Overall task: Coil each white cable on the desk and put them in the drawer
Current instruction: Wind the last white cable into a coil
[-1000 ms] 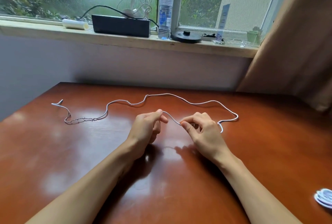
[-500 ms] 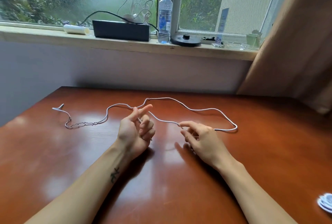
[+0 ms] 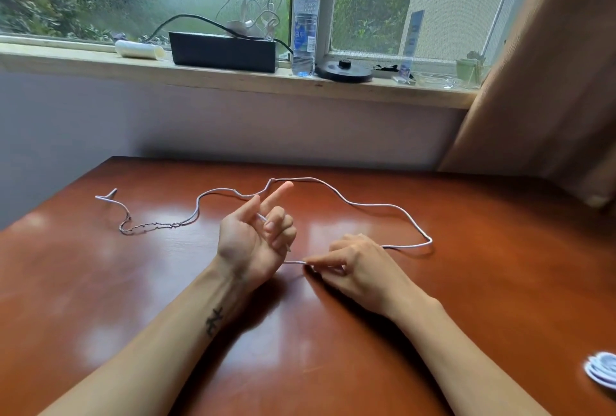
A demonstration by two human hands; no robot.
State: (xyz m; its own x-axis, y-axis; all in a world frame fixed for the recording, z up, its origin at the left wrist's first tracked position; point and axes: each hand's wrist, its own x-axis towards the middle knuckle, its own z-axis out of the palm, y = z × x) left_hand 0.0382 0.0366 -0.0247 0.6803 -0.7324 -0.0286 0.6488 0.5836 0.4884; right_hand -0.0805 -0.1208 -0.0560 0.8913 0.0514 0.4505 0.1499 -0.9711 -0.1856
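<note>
Step, by the look of it: first loop of the coil. Left hand (image 3: 253, 242), palm up, curls fingers round one end of the thin white cable (image 3: 366, 204). Right hand (image 3: 353, 265), at its 4 o'clock, pinches the next stretch. The rest trails over the glossy red-brown tabletop (image 3: 466, 282) toward 10 o'clock. Next move likely calls for wrapping slack round the left fingers.
</note>
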